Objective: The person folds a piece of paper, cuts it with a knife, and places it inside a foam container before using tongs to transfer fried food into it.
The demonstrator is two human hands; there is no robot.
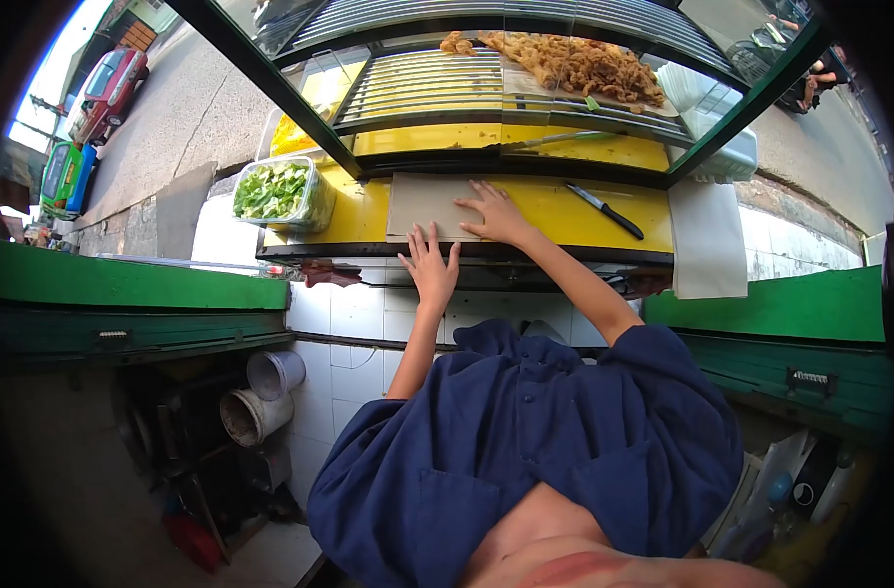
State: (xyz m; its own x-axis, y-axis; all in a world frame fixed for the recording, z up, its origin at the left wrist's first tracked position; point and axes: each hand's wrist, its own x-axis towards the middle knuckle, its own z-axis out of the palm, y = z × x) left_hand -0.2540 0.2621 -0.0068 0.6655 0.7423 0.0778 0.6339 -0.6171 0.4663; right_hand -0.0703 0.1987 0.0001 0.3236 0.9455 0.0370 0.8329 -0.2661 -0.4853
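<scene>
1. The paper (427, 204) lies flat on the yellow counter (364, 208), left of its middle, reaching from near the far edge to about the near edge. That spot puts it squarely before the person.
2. The right hand (498, 217) is spread on the paper's right part, palm down, grasping nothing. The splayed fingers probably keep the sheet flat and stop it sliding.
3. The left hand (433, 273) comes up over the counter's near edge, its straight fingertips at the paper's near edge. It is unclenched; whether it presses or only rests, I cannot tell. Together the hands seem to steady two sides of the sheet.
4. The knife (606, 211) lies slantwise towards the right end, its black handle towards the near right corner, blade tip towards the far edge. The handle thus faces the right arm, presumably for easy pick-up.
5. The tub (322, 199) of cut greens (273, 189) stands at the left end, apart from the paper, likely to leave working room.
6. Beyond the far edge, fried food (589, 69) sits on a slatted rack (422, 88), perhaps so that it drains.
</scene>
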